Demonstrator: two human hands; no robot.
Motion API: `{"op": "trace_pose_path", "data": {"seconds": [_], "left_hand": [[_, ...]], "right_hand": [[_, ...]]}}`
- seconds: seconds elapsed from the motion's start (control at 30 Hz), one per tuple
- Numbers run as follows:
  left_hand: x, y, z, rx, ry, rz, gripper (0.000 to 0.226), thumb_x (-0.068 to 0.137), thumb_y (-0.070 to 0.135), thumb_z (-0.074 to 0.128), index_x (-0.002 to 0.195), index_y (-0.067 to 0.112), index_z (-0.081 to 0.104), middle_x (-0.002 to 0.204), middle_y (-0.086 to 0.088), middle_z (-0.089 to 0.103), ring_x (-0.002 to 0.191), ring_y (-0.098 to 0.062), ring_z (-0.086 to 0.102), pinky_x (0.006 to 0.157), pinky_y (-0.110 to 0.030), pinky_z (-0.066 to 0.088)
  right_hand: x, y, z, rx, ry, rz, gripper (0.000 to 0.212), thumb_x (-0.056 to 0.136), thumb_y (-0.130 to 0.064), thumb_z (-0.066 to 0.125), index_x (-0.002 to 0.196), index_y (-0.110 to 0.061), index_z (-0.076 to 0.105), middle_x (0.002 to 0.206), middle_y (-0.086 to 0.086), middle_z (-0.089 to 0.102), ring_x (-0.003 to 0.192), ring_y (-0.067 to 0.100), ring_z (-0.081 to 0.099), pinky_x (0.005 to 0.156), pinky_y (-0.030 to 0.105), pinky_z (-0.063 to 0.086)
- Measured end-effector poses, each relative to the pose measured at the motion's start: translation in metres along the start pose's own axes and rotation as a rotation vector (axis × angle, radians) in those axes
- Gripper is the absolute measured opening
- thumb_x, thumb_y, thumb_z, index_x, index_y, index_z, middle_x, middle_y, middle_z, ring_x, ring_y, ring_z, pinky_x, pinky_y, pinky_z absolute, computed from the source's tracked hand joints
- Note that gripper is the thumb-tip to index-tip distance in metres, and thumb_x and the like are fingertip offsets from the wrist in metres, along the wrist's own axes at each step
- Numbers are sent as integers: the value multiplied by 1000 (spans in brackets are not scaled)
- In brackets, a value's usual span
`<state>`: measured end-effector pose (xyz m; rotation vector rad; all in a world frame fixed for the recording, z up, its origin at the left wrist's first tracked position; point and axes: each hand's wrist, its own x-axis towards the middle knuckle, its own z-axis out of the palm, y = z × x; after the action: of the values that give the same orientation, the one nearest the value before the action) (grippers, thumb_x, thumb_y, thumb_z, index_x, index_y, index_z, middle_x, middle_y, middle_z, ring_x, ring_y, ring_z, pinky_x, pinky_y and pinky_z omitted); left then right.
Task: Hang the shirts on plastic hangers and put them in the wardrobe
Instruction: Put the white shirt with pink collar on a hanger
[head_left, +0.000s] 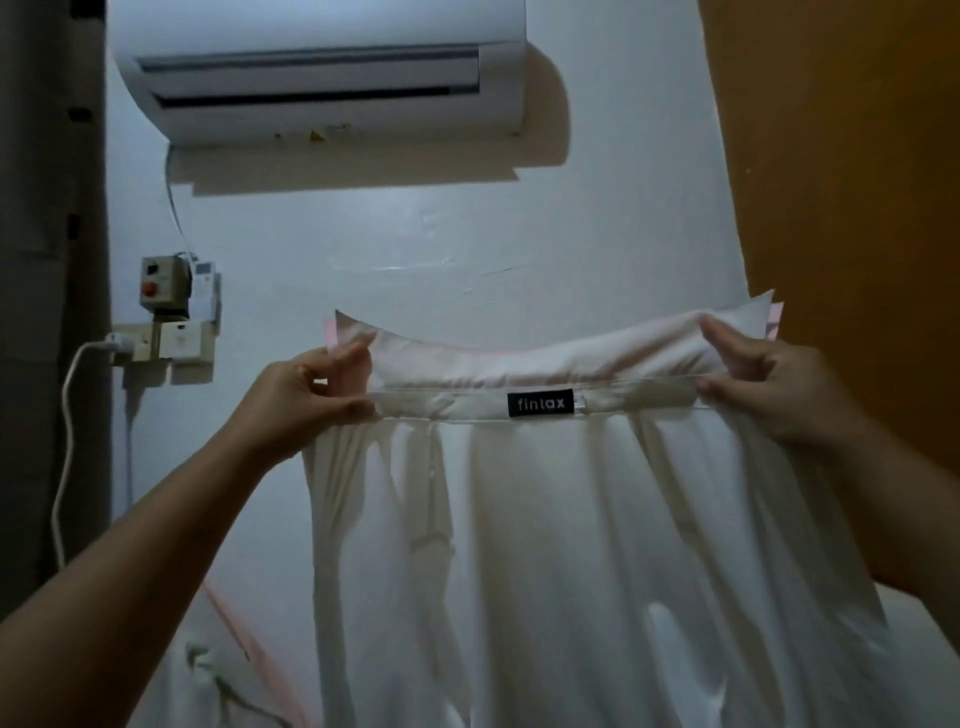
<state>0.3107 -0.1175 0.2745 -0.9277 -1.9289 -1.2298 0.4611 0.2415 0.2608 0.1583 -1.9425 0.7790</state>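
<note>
A white collared shirt (561, 545) with a black neck label (541, 402) hangs in front of me, held up at chest height. My left hand (306, 400) pinches the left end of its collar (519, 358). My right hand (763, 384) pinches the right end. The collar is stretched flat between them and the body of the shirt drapes down below. A thin pink edge shows behind the collar tips. No hanger is in sight.
An air conditioner (322, 73) is mounted high on the white wall. A switch box (161, 283) and a socket with a white cable (67, 441) sit at left. An orange-brown wooden panel (857, 182) fills the right side. A dark curtain (47, 260) hangs far left.
</note>
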Motion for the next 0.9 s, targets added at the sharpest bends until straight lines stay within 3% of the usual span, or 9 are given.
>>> {"op": "trace_pose_path", "data": {"seconds": [0.1, 0.17, 0.27, 0.4, 0.53, 0.6, 0.73, 0.9], "left_hand": [[4, 7, -11, -33, 3, -9, 73, 71, 6, 78, 132, 34, 50, 128, 14, 54, 96, 1, 60, 91, -32, 53], [5, 5, -10, -33, -16, -22, 73, 72, 4, 77, 133, 32, 49, 128, 14, 53, 95, 2, 59, 88, -26, 54], [0, -15, 5, 46, -37, -72, 71, 72, 4, 79, 133, 27, 51, 122, 11, 57, 95, -8, 62, 82, -15, 51], [-21, -80, 51, 179, -112, -217, 66, 71, 8, 82, 131, 18, 58, 118, 7, 62, 100, -14, 62, 87, -27, 48], [-69, -172, 117, 321, -280, -382, 62, 73, 15, 80, 131, 18, 59, 119, -3, 66, 102, -21, 62, 86, -29, 44], [-102, -217, 151, 346, -352, -487, 60, 74, 18, 79, 131, 19, 59, 117, -3, 66, 100, -20, 62, 81, -27, 44], [-160, -293, 213, 354, -462, -654, 62, 76, 20, 77, 134, 18, 56, 124, -3, 64, 107, -19, 59, 79, -21, 38], [-202, -363, 270, 382, -527, -751, 58, 79, 17, 74, 134, 14, 55, 128, -9, 61, 117, -25, 56, 89, -24, 38]], "right_hand": [[3, -15, -5, 66, 31, -6, 61, 85, 2, 61, 140, -13, 39, 145, 5, 40, 117, 4, 40, 98, 17, 31], [5, -14, -1, 71, 32, 10, 60, 85, 3, 61, 140, -11, 40, 144, 5, 42, 117, 4, 40, 96, 13, 31], [3, 13, 18, 58, -8, 102, 60, 84, 0, 65, 138, -15, 44, 142, 3, 45, 119, 6, 42, 100, 20, 32], [-21, 82, 71, 20, -102, 325, 59, 82, -2, 66, 136, -20, 49, 137, 7, 52, 120, 17, 51, 107, 32, 37], [-71, 164, 139, -67, -227, 529, 59, 81, -1, 65, 136, -17, 49, 129, 10, 57, 102, 11, 52, 79, 15, 37], [-102, 210, 171, -113, -318, 610, 60, 82, -2, 65, 138, -16, 47, 132, 11, 55, 101, 9, 52, 73, 12, 34], [-161, 294, 229, -216, -457, 731, 61, 83, -6, 65, 139, -15, 44, 141, 14, 47, 127, 20, 48, 90, 17, 35], [-204, 367, 288, -279, -520, 865, 56, 86, -11, 64, 139, -17, 47, 126, 19, 58, 100, 24, 58, 74, 24, 37]]}}
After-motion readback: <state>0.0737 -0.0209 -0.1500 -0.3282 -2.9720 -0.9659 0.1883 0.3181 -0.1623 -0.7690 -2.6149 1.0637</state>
